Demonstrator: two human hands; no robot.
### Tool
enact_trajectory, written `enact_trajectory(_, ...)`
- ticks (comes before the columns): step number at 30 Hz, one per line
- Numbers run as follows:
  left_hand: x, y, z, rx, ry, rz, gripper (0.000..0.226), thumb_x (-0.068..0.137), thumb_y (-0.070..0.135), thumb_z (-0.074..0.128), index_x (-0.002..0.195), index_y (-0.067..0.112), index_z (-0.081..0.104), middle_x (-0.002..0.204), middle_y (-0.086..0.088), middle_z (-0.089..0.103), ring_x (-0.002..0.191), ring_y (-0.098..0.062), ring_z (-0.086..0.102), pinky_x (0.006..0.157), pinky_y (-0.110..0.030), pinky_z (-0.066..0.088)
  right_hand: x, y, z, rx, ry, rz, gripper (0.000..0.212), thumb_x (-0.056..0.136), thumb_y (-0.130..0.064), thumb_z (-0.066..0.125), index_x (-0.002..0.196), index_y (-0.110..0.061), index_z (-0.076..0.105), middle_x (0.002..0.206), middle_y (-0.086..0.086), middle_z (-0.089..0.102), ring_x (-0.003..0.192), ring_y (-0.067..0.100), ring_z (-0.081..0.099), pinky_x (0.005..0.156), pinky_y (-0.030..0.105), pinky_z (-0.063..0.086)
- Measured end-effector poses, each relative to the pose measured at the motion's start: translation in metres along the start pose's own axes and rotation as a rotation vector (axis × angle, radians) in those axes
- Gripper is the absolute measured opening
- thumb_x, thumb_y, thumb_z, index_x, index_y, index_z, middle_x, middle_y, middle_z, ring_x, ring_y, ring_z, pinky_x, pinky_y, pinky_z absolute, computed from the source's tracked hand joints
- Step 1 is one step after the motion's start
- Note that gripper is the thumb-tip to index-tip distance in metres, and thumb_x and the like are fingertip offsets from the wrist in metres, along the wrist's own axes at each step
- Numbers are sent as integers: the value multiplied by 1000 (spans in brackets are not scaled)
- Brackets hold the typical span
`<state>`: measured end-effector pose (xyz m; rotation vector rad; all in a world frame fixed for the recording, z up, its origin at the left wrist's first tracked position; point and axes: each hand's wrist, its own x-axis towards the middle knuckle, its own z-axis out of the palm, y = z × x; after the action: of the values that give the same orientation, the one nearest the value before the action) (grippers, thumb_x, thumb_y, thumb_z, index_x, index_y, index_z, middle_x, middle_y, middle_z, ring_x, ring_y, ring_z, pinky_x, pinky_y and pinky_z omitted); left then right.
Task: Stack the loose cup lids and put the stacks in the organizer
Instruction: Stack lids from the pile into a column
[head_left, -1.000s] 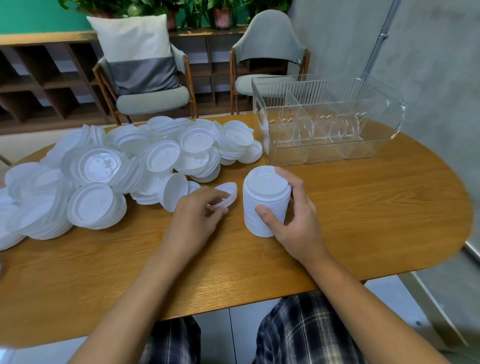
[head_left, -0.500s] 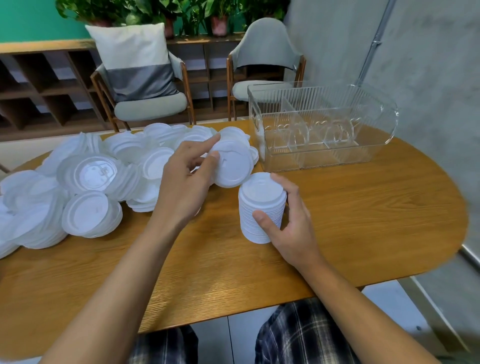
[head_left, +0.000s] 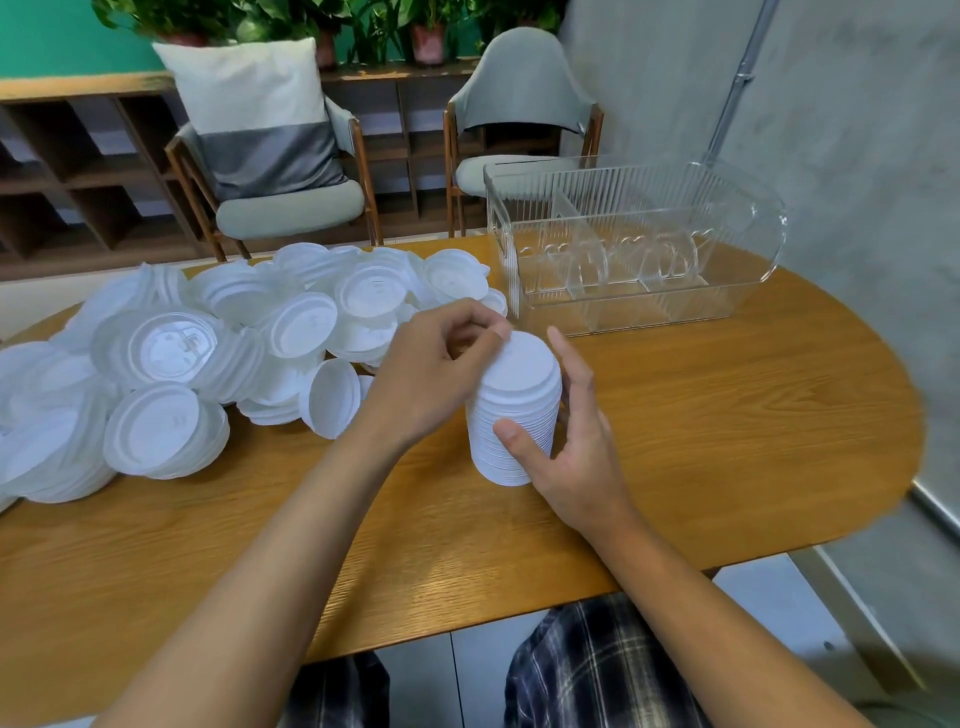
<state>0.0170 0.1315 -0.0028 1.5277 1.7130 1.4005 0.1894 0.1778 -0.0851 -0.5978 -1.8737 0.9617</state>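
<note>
A tall stack of white cup lids (head_left: 514, 415) stands upright on the wooden table (head_left: 727, 441), in front of me. My right hand (head_left: 566, 441) grips the stack, thumb on its front and fingers round its right side. My left hand (head_left: 441, 374) pinches the left edge of the top lid (head_left: 522, 366), which lies on the stack. A big heap of loose white lids (head_left: 208, 353) covers the table's left half. The clear plastic organizer (head_left: 634, 249), divided into compartments, stands at the back right with no lids in it.
Two grey chairs, one (head_left: 280, 171) and the other (head_left: 519, 130), stand behind the table, the left one with a cushion. A wooden shelf unit (head_left: 78, 166) runs along the back. A grey wall (head_left: 857, 156) is close on the right. My knees are below the table's near edge.
My left hand picked a lid from the heap's edge, carried it up and right, and has set it on top of the stack. My right hand has kept its hold on the stack.
</note>
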Motion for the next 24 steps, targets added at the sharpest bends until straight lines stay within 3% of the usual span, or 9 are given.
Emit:
enact_trajectory(2,-2,-1,3,33,-2,22,15,105,24,64,98,18,76,93,4,77,92,-13,71,81,-38,54,0,0,0,-11,1,0,81,91,-49,72,157,-46,25,154,-18,46,141,10,49,109,24,46)
enact_trajectory(5,-4,-3,4,57,8,57,23,106,36,61,102,22,79,98,5,76,96,-18,69,86,-48,54,1,0,0,-33,7,-23,74,92,-46,71,155,-39,33,150,-11,50,139,12,51,108,23,44)
enact_trajectory(7,-8,-2,2,56,-12,74,31,96,51,66,110,27,79,110,9,72,105,-12,67,90,-38,54,2,1,1,-37,7,-34,72,93,-44,71,155,-34,35,151,-9,51,139,12,51,109,23,44)
enact_trajectory(10,-17,-1,-1,195,-63,122,64,74,63,82,128,33,70,123,18,64,117,-4,62,96,-22,51,2,1,1,-30,2,-28,71,94,-44,71,155,-33,35,150,-10,50,138,12,51,107,20,44)
enact_trajectory(16,-17,-4,-11,120,-108,116,68,76,36,94,137,29,65,124,14,72,122,-4,65,107,-38,53,1,0,0,-3,-2,-7,78,93,-44,73,158,-37,30,153,-8,49,140,12,51,108,24,46)
enact_trajectory(21,-18,-11,-11,34,-135,93,71,76,36,92,140,27,64,130,13,71,129,-7,62,111,-46,50,1,-1,0,-14,1,-18,76,93,-45,72,157,-35,32,152,-9,50,140,12,51,108,22,45)
enact_trajectory(24,-22,-14,-7,-24,-132,71,69,79,25,93,140,25,63,133,11,70,131,-8,61,112,-44,50,0,1,0,-24,4,-21,75,92,-46,74,155,-34,36,151,-12,50,140,12,50,109,23,45)
